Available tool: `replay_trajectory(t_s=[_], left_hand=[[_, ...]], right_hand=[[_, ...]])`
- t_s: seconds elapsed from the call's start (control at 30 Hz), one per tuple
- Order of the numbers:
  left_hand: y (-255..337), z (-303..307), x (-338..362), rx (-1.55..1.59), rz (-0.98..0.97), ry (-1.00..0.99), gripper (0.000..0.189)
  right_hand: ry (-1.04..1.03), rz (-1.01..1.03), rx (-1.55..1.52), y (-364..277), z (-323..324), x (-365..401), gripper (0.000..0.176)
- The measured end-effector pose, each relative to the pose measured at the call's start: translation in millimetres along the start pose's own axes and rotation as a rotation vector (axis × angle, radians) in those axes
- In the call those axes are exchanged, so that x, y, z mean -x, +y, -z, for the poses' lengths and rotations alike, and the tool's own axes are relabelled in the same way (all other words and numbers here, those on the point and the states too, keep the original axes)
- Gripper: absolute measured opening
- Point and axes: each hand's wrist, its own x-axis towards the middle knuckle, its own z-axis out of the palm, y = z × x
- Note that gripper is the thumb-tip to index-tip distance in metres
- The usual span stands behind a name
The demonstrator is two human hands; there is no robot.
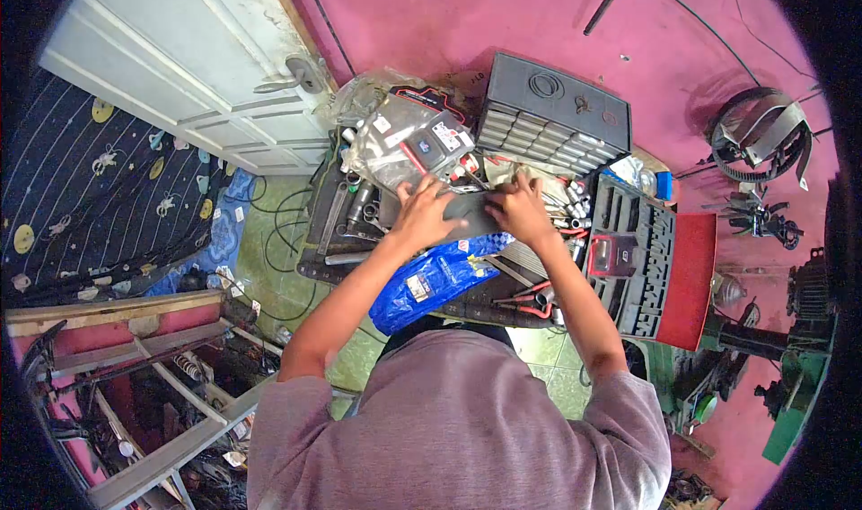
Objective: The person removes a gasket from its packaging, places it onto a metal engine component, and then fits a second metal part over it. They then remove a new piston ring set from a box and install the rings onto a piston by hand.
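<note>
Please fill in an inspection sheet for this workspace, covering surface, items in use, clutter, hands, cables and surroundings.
Surface: dark work surface, mostly covered.
Items in use: flat dark grey piece beneath both hands; material unclear.
Clutter: clear plastic packaging, wrenches, blue plastic package and red-handled tool lie close together.
Hands: left hand spread over the grey piece; right hand at its other end, fingers bent, grip unclear.
Cables: dark cables loop across the floor, left of the surface.
Surroundings: white door, drawer cabinet, pink wall.
</note>
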Motion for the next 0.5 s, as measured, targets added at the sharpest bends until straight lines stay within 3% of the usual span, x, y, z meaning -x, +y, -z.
replay_trajectory(t_s=[0.03, 0.07, 0.13, 0.33, 0.4, 0.5], left_hand=[[-5.9, -0.4, -5.8, 0.003, 0.004, -0.002, 0.05], [-14.0, 0.4, -14.3, -0.026, -0.003, 0.086, 0.041], [-30.4, 6.3, -35.4, -0.066, -0.008, 0.239, 0.024], [-95.3, 26.9, -117.5, -0.124, 0.045, 0.319, 0.025], [-117.4, 26.5, -146.2, -0.134, 0.047, 0.31, 0.028], [-129.1, 35.9, -171.6, -0.115, 0.043, 0.271, 0.036]], right_hand=[[0.04, 0.023, 0.019, -7.1, 1.7, -11.6, 0.027], [0.16, 0.05, 0.0, -15.7, 3.0, -22.6, 0.021], [0.201, 0.046, -0.047, -29.3, 3.5, -52.2, 0.02], [0.355, 0.078, -0.024, -47.6, 7.0, -153.8, 0.019], [0.306, 0.017, 0.109, -45.8, 0.7, -185.2, 0.028], [0.373, -0.111, 0.162, -36.4, -23.3, -219.1, 0.022]])
